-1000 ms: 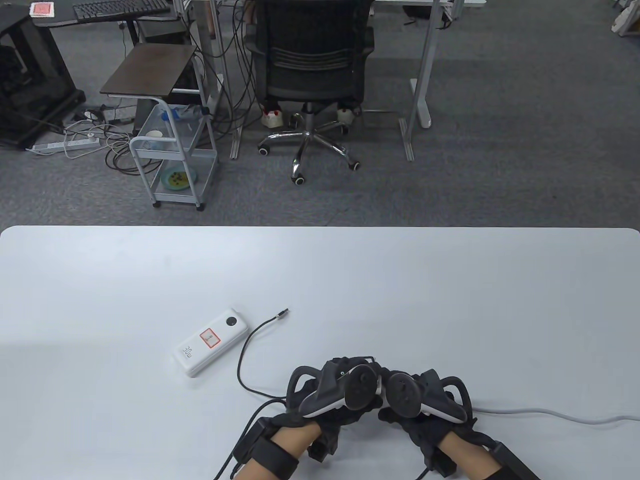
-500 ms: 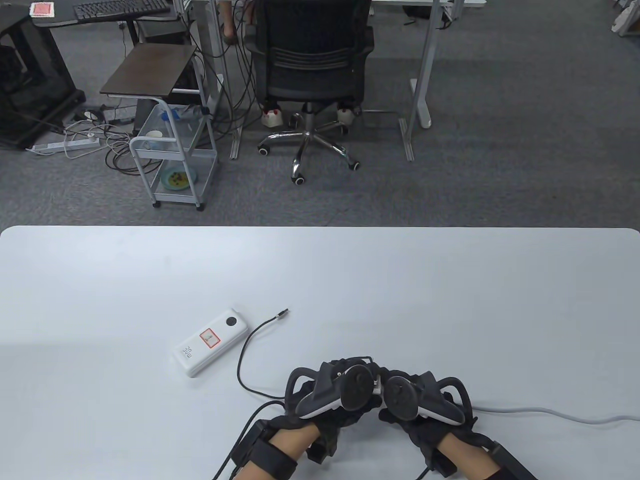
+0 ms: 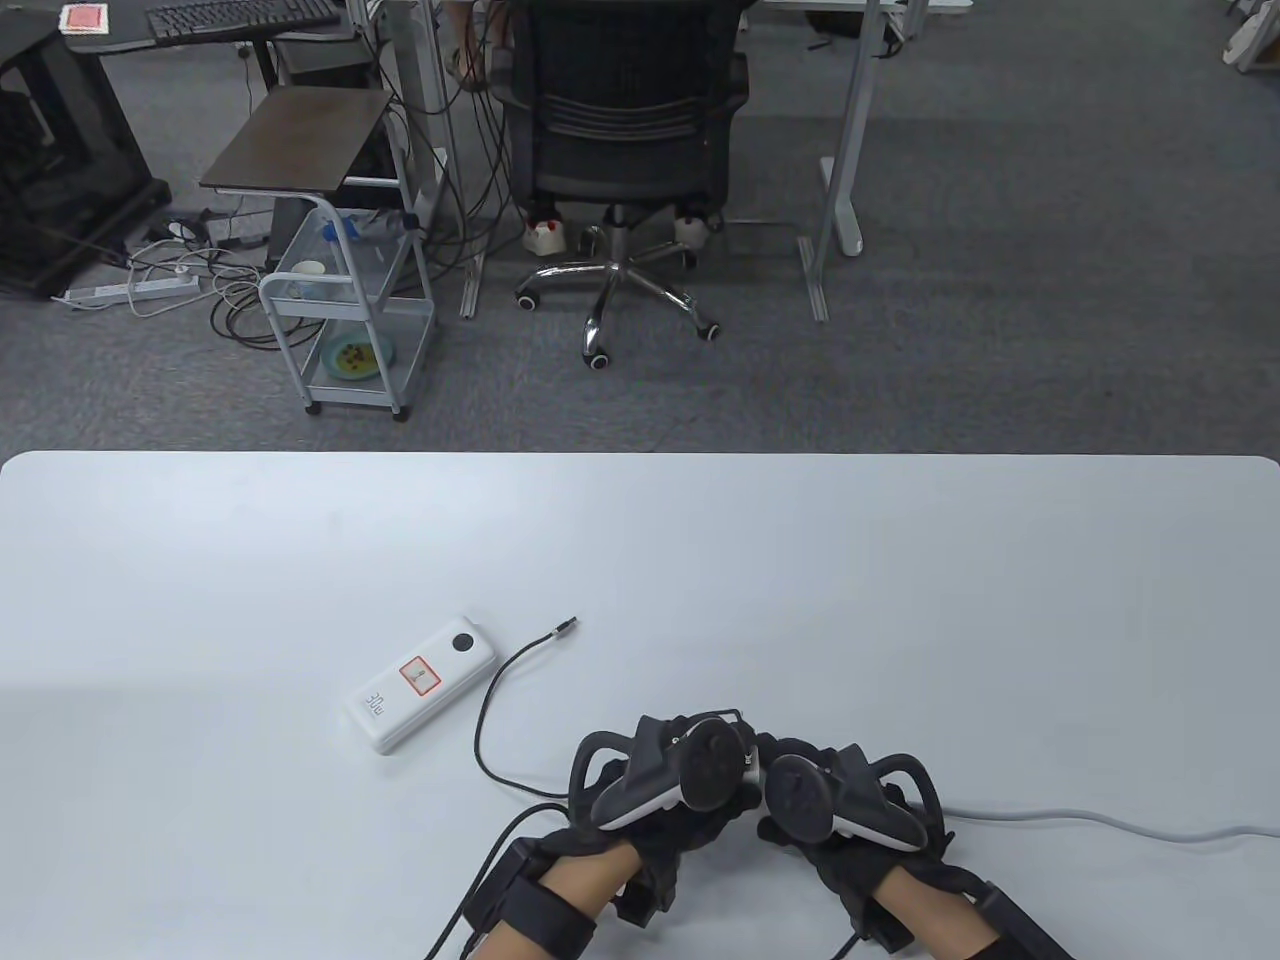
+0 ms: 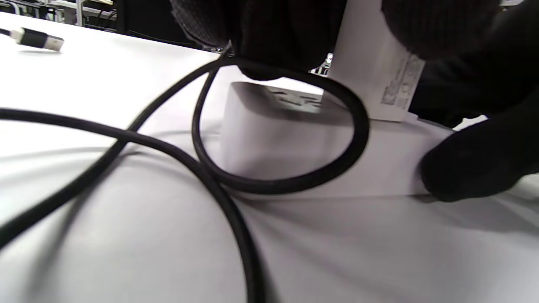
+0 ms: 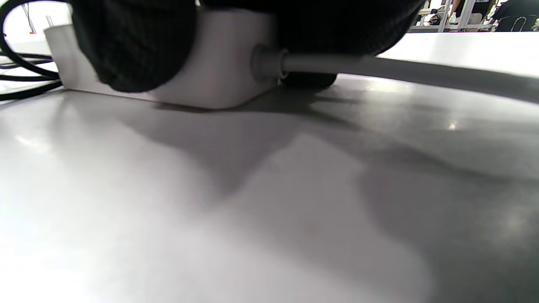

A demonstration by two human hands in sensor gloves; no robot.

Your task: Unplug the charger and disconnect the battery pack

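The white battery pack (image 3: 423, 685) lies flat on the table, with no cable in it. The black cable (image 3: 482, 735) runs from it toward my hands, and its free plug (image 3: 568, 627) lies on the table. In the left wrist view my left hand (image 4: 294, 38) grips the white charger (image 4: 372, 67), which stands tilted on the white power strip (image 4: 290, 143). The charger's prongs are hidden. My right hand (image 5: 139, 46) holds the power strip (image 5: 210, 63) down. In the table view both hands (image 3: 690, 775) (image 3: 815, 800) sit together at the near edge and hide the strip.
The strip's grey cord (image 3: 1100, 822) runs off to the right along the table's near edge. The black cable loops in front of the strip (image 4: 219, 168). The table (image 3: 800, 560) stretches away behind the hands. An office chair (image 3: 620, 150) and a cart (image 3: 340, 300) stand beyond it.
My left hand has shifted slightly up and to the left over the strip. The right hand, battery pack and cable have stayed in place.
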